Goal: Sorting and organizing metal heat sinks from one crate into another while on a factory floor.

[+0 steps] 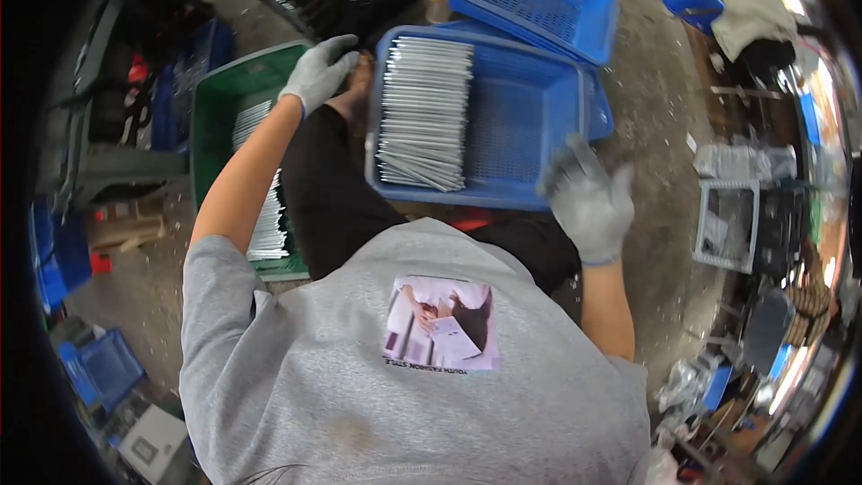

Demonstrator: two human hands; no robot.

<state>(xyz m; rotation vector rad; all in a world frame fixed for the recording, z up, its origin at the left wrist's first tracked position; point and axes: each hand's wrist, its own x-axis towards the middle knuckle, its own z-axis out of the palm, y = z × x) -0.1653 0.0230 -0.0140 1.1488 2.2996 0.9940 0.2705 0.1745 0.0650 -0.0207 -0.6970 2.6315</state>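
Observation:
My left hand (321, 74), in a grey-white work glove, is over the right rim of a green bin (208, 157). Its fingers stretch forward with nothing visible in them, so it is open. Loose bundles of thin metal rods (267, 229) lie in that bin, partly covered by my arm and leg. My right hand (588, 207), also gloved, hovers at the near right corner of a blue plastic crate (516, 200). Its thumb stands apart and the slightly blurred fingers hold nothing. A dense row of shiny metal rods (424, 112) fills the crate's left part; the nearest few lie askew.
Another blue crate (539, 0) rests at a slant behind the first one. At the far left, a black crate (337, 0) contains more rods. A grey-framed crate (727, 224) and bagged items (743, 162) stand to the right. My foot (357, 90) is beside the blue crate.

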